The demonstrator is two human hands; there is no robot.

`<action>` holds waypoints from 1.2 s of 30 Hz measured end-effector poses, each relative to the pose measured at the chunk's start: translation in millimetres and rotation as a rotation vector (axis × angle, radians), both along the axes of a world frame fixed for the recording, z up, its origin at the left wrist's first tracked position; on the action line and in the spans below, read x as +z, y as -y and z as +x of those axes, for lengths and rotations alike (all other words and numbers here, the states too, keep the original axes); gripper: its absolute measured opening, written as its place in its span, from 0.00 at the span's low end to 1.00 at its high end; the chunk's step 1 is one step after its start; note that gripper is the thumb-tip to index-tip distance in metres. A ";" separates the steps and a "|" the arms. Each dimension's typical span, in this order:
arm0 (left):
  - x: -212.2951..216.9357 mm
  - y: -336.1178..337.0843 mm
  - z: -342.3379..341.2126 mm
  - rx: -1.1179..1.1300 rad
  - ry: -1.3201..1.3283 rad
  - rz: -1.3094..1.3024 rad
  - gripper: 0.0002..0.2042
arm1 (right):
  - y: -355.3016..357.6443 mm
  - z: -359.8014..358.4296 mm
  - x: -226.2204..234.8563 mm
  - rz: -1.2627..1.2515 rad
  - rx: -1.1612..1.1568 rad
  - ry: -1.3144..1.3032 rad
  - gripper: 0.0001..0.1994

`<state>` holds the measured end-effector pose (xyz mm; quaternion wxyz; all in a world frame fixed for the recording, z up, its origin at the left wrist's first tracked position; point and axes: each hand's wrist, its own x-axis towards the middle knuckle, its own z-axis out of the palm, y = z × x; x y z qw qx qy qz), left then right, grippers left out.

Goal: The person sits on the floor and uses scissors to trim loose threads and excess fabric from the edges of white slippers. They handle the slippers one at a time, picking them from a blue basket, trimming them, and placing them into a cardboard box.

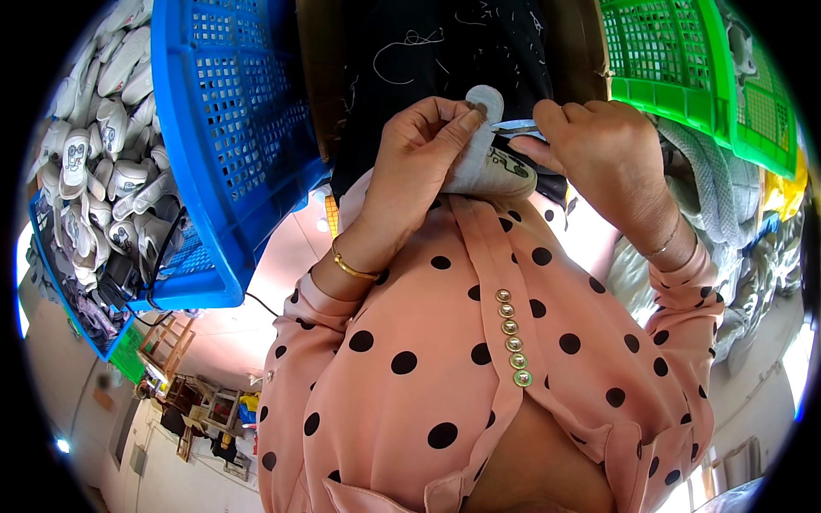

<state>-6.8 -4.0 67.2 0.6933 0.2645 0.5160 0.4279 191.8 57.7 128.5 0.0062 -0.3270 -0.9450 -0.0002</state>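
The left hand (419, 158) pinches a pale grey slip-on shoe (470, 167) between thumb and fingers, holding it in front of the person's body over the black cloth (410, 73) on the lap, where loose white threads (393, 81) lie. The right hand (607, 150) is closed around metal snips (518, 128), their tips beside the shoe near the left thumb; whether they touch it I cannot tell. On the shoe is a dark line-drawn motif (510, 162) with round, wheel-like shapes; it is too small to tell whether it includes lettering. To the left, beyond a blue plastic crate (174, 94), similar shoes (75, 158) are heaped, several bearing dark drawings. A green crate (671, 98) stands at the right.
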 end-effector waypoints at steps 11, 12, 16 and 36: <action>-1.0 3.2 4.5 0.010 0.057 0.021 0.04 | 7.8 -3.2 -4.2 0.026 -0.012 0.055 0.18; -1.6 3.8 4.3 0.011 0.048 0.031 0.05 | 7.1 -3.1 -4.3 0.021 -0.014 0.052 0.19; -3.4 3.3 2.4 0.040 0.045 0.033 0.06 | 0.5 -1.9 -4.2 -0.088 -0.111 -0.035 0.20; -12.7 -35.7 -54.8 0.003 -1.472 0.894 0.23 | -2.0 -6.9 -67.4 -1.360 -0.568 -0.922 0.11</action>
